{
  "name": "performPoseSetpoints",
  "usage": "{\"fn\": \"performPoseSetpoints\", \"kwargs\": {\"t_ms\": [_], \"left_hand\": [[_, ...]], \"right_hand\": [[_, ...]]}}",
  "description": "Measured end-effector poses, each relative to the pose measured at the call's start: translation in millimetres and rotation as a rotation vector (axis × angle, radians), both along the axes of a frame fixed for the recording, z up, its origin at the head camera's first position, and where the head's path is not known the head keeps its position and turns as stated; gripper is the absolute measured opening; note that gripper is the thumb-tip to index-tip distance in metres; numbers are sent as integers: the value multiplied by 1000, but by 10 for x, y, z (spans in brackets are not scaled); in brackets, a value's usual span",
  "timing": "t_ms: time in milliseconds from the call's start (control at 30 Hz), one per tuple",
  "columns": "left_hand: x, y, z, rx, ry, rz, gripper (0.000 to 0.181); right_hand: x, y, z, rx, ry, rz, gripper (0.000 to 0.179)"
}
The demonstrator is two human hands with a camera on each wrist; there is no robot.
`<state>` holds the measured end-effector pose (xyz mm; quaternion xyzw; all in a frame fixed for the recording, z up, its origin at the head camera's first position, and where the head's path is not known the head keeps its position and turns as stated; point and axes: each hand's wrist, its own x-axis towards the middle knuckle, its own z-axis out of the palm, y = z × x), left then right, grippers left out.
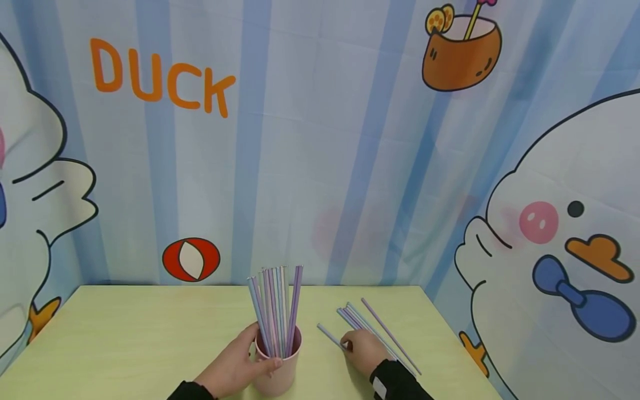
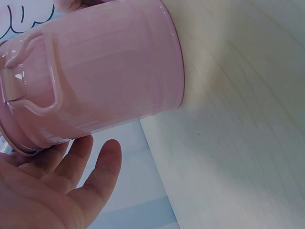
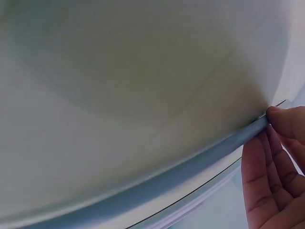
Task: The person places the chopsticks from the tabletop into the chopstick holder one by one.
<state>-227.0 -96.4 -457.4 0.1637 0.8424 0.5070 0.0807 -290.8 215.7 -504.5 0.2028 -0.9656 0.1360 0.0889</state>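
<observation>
A pink metal cup (image 1: 277, 382) with a small handle stands on the table, holding a bunch of pastel straws (image 1: 272, 311) upright. My left hand (image 1: 232, 361) grips it near the rim, thumb in front and fingers behind; the left wrist view shows the cup's side (image 2: 109, 67) with the fingers (image 2: 107, 167) beneath it. To the right, my right hand (image 1: 367, 351) pinches a light blue straw (image 3: 200, 167) between thumb and fingertips. That straw lies low along the tabletop, its far end pointing up and left in the head view.
Several loose straws (image 1: 352, 316) lie in a bundle beside and partly under my right hand. One purple straw (image 1: 387, 331) lies apart at their right. Behind the pale yellow table (image 1: 150, 333) hangs a striped curtain (image 1: 300, 166) with duck prints.
</observation>
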Motion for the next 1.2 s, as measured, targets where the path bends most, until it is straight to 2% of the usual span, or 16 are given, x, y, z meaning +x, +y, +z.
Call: {"fn": "performPoseSetpoints", "kwargs": {"t_ms": [200, 400, 700, 933, 1200], "left_hand": [[-6, -13, -9, 1, 12, -4, 92], [-17, -2, -15, -13, 0, 5, 93], [-11, 0, -4, -13, 0, 8, 94], [-9, -3, 1, -10, -9, 15, 93], [-17, 5, -1, -7, -17, 19, 95]], "right_hand": [[51, -90, 103, -24, -10, 24, 14], [49, -162, 286, -113, -42, 62, 20], [59, -291, 668, -342, -61, 54, 27], [10, -436, 961, -556, 15, 20, 25], [7, -589, 1250, -769, 35, 14, 28]]}}
